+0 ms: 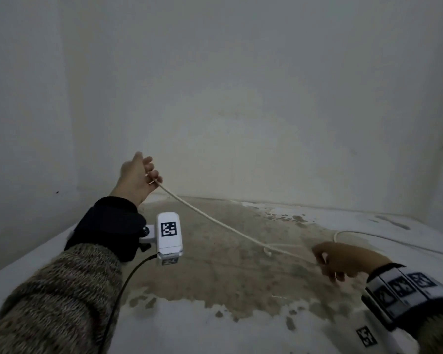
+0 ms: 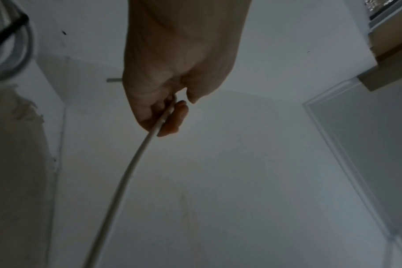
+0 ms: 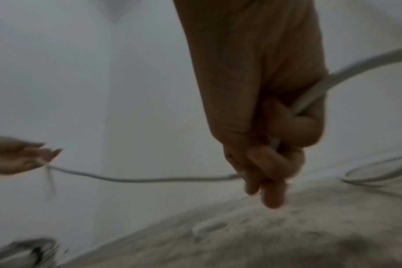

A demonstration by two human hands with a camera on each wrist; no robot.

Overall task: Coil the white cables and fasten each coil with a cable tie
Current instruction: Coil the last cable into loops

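A white cable [image 1: 215,221] stretches taut between my two hands above a worn table [image 1: 215,277]. My left hand [image 1: 141,175] is raised at the far left and pinches one end of the cable [image 2: 149,139]. My right hand [image 1: 340,261] is low at the right, fingers curled round the cable [image 3: 310,98]. Beyond it the cable loops [image 1: 343,233] onto the table. A short white cable end or tie [image 1: 267,251] lies under the taut span. In the right wrist view my left hand [image 3: 18,156] shows at the left edge, a short tail hanging below it.
The table top is white with a large brown patch where the paint is worn. White walls close in behind and on the left. A thin grey strip [image 1: 407,245] lies at the far right of the table.
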